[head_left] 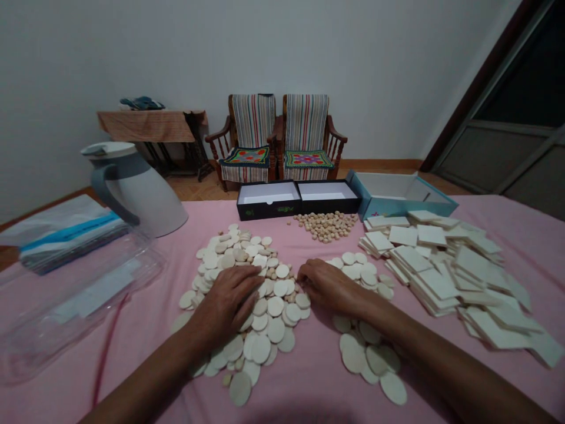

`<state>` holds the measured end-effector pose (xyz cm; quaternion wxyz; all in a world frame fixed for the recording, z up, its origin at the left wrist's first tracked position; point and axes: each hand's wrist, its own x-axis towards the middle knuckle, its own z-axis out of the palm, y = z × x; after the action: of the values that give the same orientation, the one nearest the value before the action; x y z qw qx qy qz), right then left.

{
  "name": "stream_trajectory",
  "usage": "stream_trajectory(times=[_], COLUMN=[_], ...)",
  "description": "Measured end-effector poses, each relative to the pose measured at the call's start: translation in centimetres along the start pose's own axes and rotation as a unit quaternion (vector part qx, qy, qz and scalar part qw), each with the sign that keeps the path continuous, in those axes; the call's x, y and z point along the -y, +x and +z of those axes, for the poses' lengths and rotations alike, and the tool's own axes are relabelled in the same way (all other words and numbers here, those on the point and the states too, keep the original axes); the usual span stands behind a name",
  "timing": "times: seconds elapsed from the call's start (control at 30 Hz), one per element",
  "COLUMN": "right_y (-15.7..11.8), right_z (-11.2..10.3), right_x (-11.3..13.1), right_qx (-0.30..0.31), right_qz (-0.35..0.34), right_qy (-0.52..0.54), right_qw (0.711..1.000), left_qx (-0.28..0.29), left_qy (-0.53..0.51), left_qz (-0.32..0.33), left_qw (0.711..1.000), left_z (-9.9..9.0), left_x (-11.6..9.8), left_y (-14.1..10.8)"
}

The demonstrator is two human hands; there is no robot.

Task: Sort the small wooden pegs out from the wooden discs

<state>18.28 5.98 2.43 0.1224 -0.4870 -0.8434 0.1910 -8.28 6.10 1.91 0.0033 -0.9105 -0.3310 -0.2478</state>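
My left hand [225, 303] lies palm down on a heap of pale round wooden discs [276, 306], fingers spread over them, with nothing visibly held. My right hand [330, 288] rests at the right side of that heap, its fingertips bent down among the discs and hidden from view. A smaller group of wooden discs [364, 353] lies below my right wrist. Small round wooden pieces [326, 227] form a cluster farther ahead. To the right are loose stacks of pale square wooden tiles [436, 265].
A pink cloth [136, 330] covers the table. Along its far side stand black open boxes [267, 200] and a light blue box [397, 194]. At left are a clear plastic container [75, 300], a white-grey jug [141, 188] lying tilted, and a blue-striped packet [70, 238].
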Motion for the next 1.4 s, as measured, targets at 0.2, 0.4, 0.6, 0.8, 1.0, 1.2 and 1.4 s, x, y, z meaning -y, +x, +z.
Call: stream_trajectory(times=[0.2,0.4,0.6,0.8,1.0,1.2,1.4], right_y=[1.3,4.8,5.4,3.5,3.5,4.4,3.1], right_z=[0.7,-2.3,-3.6,-1.0,0.0,-2.4,-4.3], right_x=[0.0,-1.6,-2.5,-0.4,-0.7,-2.4,-2.0], right_qx=[0.003,-0.054,-0.129,0.045,0.010,-0.120,-0.034], right_qz=[0.012,0.075,0.061,0.016,0.015,0.089,0.049], right_qy=[-0.009,-0.059,-0.026,-0.001,0.005,0.006,0.034], right_qw=[1.000,0.994,0.989,0.999,1.000,0.989,0.998], left_qx=[0.005,0.003,0.002,-0.002,-0.008,0.011,0.005], left_qy=[0.005,0.003,-0.005,0.002,-0.001,0.001,-0.004], left_qz=[0.004,0.002,-0.002,-0.001,0.004,-0.009,-0.001], left_qw=[1.000,1.000,1.000,1.000,1.000,1.000,1.000], left_z=[0.1,0.0,0.1,0.0,0.0,-0.1,-0.1], left_x=[0.1,0.1,0.1,0.0,0.1,0.0,0.1], left_y=[-0.1,-0.2,-0.4,-0.2,-0.2,-0.3,-0.2])
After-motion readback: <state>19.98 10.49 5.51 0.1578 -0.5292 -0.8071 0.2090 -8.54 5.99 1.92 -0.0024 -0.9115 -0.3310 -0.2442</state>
